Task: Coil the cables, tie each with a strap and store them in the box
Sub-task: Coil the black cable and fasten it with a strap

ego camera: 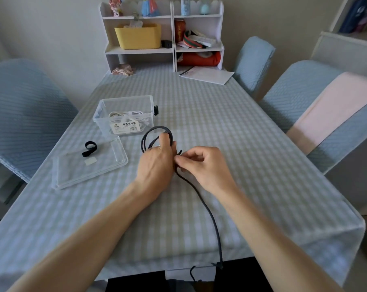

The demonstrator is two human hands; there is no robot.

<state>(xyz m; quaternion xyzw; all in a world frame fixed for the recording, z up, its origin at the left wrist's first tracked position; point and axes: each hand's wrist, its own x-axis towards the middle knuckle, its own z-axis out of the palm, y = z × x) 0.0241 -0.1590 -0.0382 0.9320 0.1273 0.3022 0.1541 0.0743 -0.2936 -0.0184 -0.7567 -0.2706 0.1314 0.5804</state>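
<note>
Both forearms reach out over a checked tablecloth [252, 127], where the left hand [157, 163], knuckles up, curls its fingers around the gathered loops of a dark cable [145, 138] while the right hand [201, 165] pinches the same cable just beside it between thumb and fingertips. A clear plastic box [123, 114] behind the hands, holding pale cables, carries a white label printed with Chinese characters and a barcode, too small to read reliably. The cable is thin and matte, its free length trailing back over the near table edge; a black strap [90, 148] lies on the box's lid [89, 163] to the left.
</note>
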